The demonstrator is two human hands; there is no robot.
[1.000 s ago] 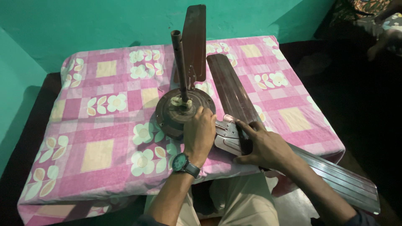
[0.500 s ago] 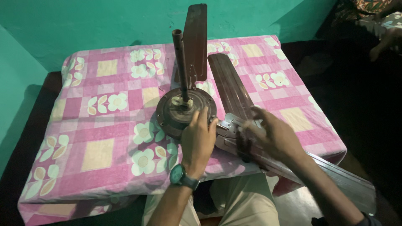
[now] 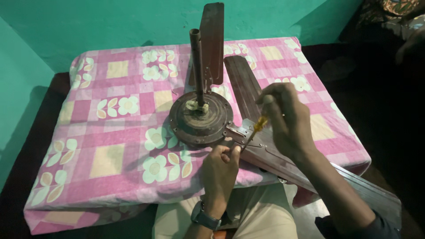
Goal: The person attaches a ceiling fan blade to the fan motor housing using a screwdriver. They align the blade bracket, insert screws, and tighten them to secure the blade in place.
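Fingers (image 3: pixel 230 152) of the left hand (image 3: pixel 220 175) are curled narrow and pressed against the near edge of the blade bracket (image 3: pixel 241 131), just beside the round motor housing (image 3: pixel 200 118) of a ceiling fan. Whether they pinch a small part there cannot be told. A wristwatch (image 3: pixel 204 218) sits on that wrist.

Left of the hands, the bed cover (image 3: pixel 119 146), a pink check with pale flowers, carries the fan. The motor housing lies flat near the middle of the cover with its downrod (image 3: pixel 197 66) standing upright. One brown blade (image 3: pixel 211 42) stands up behind the rod; a second blade (image 3: pixel 243 84) lies flat, running away to the right rear.

Further right, the right hand (image 3: pixel 287 121) is closed around a screwdriver (image 3: pixel 256 128) with a yellow handle. Its shaft slants down and left, tip at the bracket where a third blade (image 3: pixel 318 172) joins the housing. That blade runs off the bed edge over the person's lap, unsupported at its far end.

Risks, as judged:
- The tip may slip out of the screw head, since the shaft meets the bracket at a slant. The left fingers lie close to its path.
- The overhanging blade may sag or drop once its fixing is loose, because nothing bears its outer end.
- The soft bed gives under load, so the housing may tilt.
- A small loose screw could be hard to spot on the patterned cover.
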